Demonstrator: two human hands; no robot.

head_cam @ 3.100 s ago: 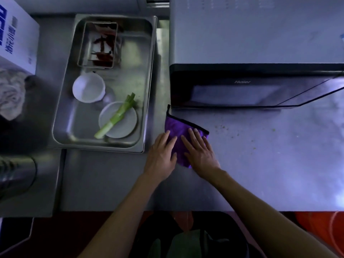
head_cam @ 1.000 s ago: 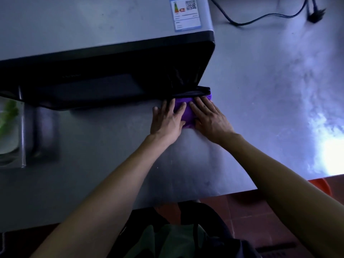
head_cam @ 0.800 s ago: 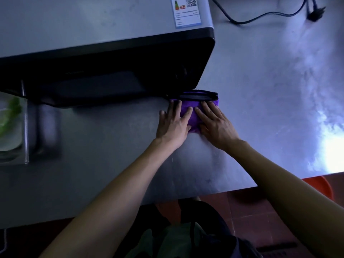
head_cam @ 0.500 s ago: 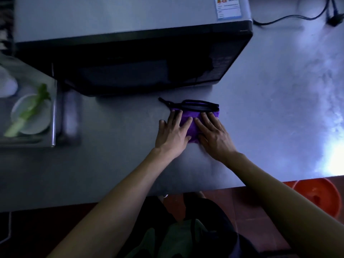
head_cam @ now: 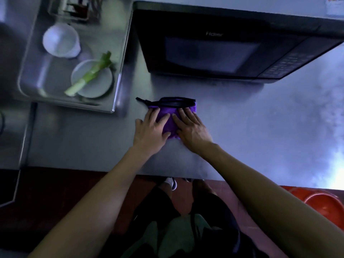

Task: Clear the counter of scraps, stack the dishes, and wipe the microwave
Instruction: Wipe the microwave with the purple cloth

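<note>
A folded purple cloth [head_cam: 167, 116] with a black edge lies flat on the steel counter [head_cam: 260, 127], a little in front of the black microwave [head_cam: 214, 49]. My left hand [head_cam: 150, 129] and my right hand [head_cam: 189, 127] press down on it side by side with straight fingers. To the left, a steel tray [head_cam: 119, 86] holds a white plate [head_cam: 100, 86] with a green onion stalk [head_cam: 89, 75] across it, and a white bowl [head_cam: 59, 40].
A smaller steel container [head_cam: 74, 8] with dark scraps sits at the tray's far end. An orange bucket [head_cam: 320, 202] stands on the floor at the lower right. The counter's front edge runs just below my wrists.
Both hands have drawn the cloth back from under the microwave's front edge toward me and slid it left along the counter. The view has swung left, bringing the tray back in.
</note>
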